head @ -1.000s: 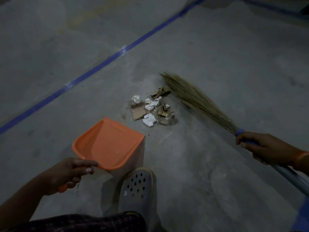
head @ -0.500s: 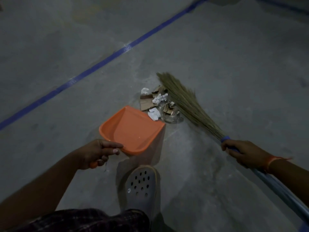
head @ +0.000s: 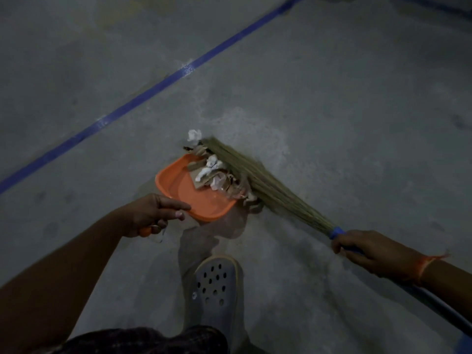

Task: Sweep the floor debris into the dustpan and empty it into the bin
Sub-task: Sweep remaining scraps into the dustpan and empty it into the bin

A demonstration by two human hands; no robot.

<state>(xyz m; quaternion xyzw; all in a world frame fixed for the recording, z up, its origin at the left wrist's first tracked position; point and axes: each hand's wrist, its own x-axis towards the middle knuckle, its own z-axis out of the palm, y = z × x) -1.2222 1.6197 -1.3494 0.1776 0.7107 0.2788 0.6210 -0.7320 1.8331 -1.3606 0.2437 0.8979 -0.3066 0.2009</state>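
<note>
Debris (head: 214,175) straddles dustpan (head: 178,190) lip; left hand (head: 150,215) grips it, right hand (head: 370,251) grips broom (head: 268,190).

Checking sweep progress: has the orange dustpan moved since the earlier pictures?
Yes. The dustpan, gripped by the left hand, has slid forward to the debris, away from the grey shoe, though the camera shifted too.

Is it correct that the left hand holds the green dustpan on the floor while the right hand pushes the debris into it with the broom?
Not quite: the dustpan is orange, not green, as the head view shows. The rest holds: the left hand holds it by its handle on the floor, while the right hand pushes the debris into it with the broom.
</note>
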